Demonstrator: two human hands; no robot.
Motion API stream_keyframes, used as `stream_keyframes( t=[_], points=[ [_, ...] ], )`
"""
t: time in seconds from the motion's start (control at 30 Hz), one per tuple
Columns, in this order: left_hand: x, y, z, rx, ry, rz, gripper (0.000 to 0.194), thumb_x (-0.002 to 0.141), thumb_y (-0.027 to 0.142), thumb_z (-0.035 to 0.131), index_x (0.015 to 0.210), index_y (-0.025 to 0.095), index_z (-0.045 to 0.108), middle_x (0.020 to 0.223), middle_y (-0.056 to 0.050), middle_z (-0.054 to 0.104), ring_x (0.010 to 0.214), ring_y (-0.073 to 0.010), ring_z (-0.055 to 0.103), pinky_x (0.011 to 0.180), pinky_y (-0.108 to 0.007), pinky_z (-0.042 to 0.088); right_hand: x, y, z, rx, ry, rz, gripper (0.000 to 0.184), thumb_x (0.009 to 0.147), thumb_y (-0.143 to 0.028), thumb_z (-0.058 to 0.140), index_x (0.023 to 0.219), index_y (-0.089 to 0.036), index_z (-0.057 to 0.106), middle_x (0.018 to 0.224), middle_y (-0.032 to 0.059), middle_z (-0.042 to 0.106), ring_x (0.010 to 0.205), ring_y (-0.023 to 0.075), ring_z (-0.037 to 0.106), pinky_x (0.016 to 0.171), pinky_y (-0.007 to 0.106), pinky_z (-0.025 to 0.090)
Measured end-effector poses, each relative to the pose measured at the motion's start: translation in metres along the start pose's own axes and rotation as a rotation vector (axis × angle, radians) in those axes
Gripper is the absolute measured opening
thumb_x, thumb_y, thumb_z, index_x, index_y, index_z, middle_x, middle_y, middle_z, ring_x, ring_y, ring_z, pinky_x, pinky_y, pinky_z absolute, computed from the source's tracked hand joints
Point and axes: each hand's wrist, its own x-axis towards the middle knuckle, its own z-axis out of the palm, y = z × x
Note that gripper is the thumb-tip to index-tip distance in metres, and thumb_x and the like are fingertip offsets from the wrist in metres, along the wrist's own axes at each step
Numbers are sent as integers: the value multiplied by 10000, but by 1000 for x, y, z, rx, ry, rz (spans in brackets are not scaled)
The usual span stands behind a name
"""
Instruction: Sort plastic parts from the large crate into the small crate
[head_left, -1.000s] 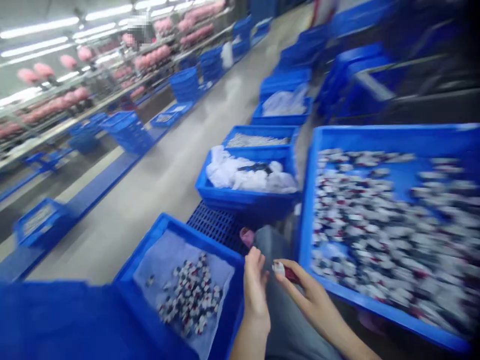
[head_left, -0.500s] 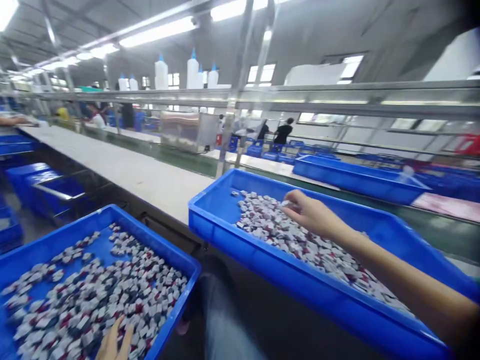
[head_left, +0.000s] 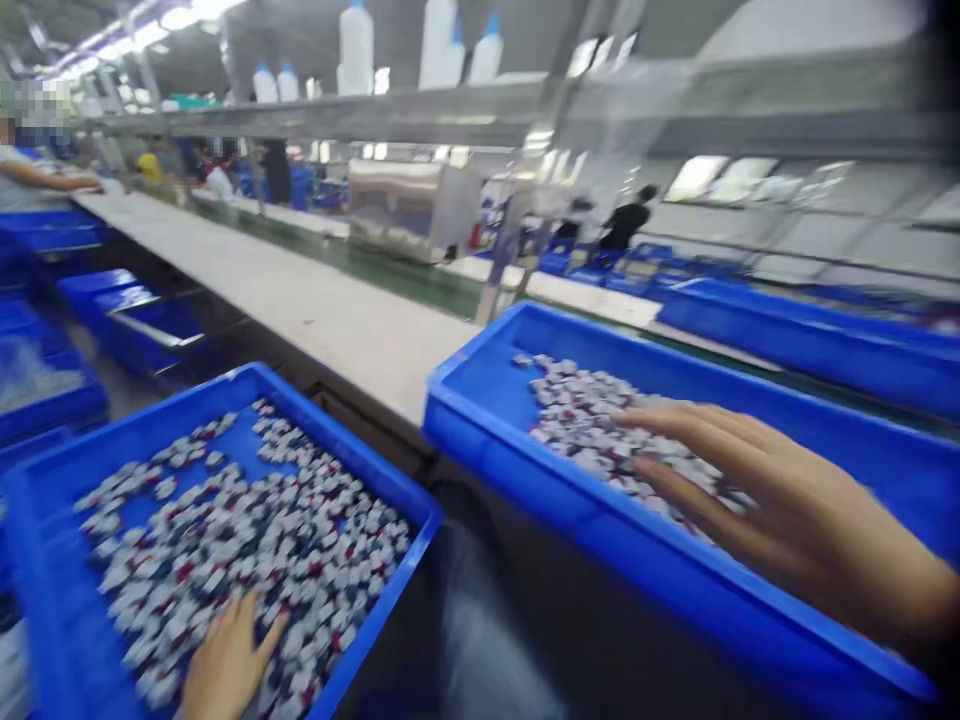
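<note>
In the left blue tray (head_left: 420,520) lies a spread of small white, dark and dark-red blocky pieces (head_left: 247,530). My left hand (head_left: 225,655) rests on these pieces near the tray's front, palm down, thumb apart from the fingers. Farther right, my right hand (head_left: 772,500) hovers low over the second blue tray (head_left: 480,425), its fingers stretched out and somewhat blurred, with nothing seen in them. Beneath it is a heap of similar small pieces (head_left: 585,410), partly hidden by the hand. What exactly the pieces are cannot be made out.
A long pale worktop (head_left: 300,300) runs back to the left, under a metal shelf (head_left: 322,118) with white blue-capped bottles (head_left: 356,50). Another blue tray (head_left: 795,330) stands beyond the right one. Blue bins (head_left: 150,320) sit at left. Several people are in the background.
The view has shifted, so the trays sit differently in it. My right hand has come nearer, its fingers going from a pinch to stretched out. More of my left hand shows on the pieces.
</note>
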Motion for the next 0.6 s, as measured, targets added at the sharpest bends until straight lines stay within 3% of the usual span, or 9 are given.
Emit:
stream_keyframes(
  t=[0.03,0.07,0.13,0.17,0.23,0.3,0.37,0.47,0.6],
  points=[
    [-1,5,-7,7,90,10,650,711,499,396,1168,47,491,1203,-224,492,1162,-346,406,955,-461,323,-3,-29,17,175,66,-50,298,798,-434,452,1080,-400,541,1049,29,622,973,213,573,801,365,476],
    [0,10,-12,-9,183,22,630,710,478,440,1170,51,496,1239,-242,457,1191,-357,367,963,-480,305,-4,-56,41,344,35,-124,275,815,-399,448,1076,-436,526,1007,4,638,923,184,596,732,312,508],
    [9,14,-16,-53,303,21,578,706,457,509,1183,130,509,1314,-209,408,1272,-363,240,981,-537,244,8,-103,112,625,-291,-154,323,811,-376,490,1131,-419,494,1078,-16,618,976,168,584,810,293,502],
    [16,13,-16,-50,332,-5,548,708,450,525,1179,170,518,1347,-171,386,1300,-345,188,999,-528,220,21,-124,156,671,-513,-215,406,790,-397,520,1192,-367,470,1195,0,557,1084,181,529,905,312,453],
    [30,6,-14,-41,383,-44,563,712,461,540,1217,217,487,1403,-123,320,1328,-316,114,1027,-522,160,56,-160,250,585,-716,-193,567,706,-423,609,1230,-249,475,1354,63,404,1244,225,366,1033,341,310],
    [44,-1,-15,-66,447,-64,639,683,497,576,1254,240,447,1432,-106,261,1335,-315,77,1040,-542,51,91,-185,333,528,-747,-120,706,683,-429,623,1286,-129,411,1381,185,324,1286,324,263,1035,466,247],
    [58,-4,-20,-198,538,-116,694,635,507,629,1255,258,442,1449,-105,214,1330,-331,89,1028,-559,-33,117,-198,392,504,-754,-80,794,648,-489,633,1310,-133,376,1402,205,268,1300,380,182,1008,573,180],
    [84,-4,-32,-523,681,-293,625,619,460,662,1192,271,502,1444,-107,212,1311,-345,143,1034,-552,22,126,-209,432,531,-711,-55,789,652,-573,582,1311,-192,374,1436,163,201,1316,380,100,996,614,79],
    [116,-5,-42,-695,688,-390,513,613,410,680,1095,267,577,1286,-121,425,1236,-349,296,1035,-501,139,110,-231,443,695,-684,-49,648,705,-525,540,1280,-255,410,1388,112,310,1280,339,212,1014,533,151]
  ],
)
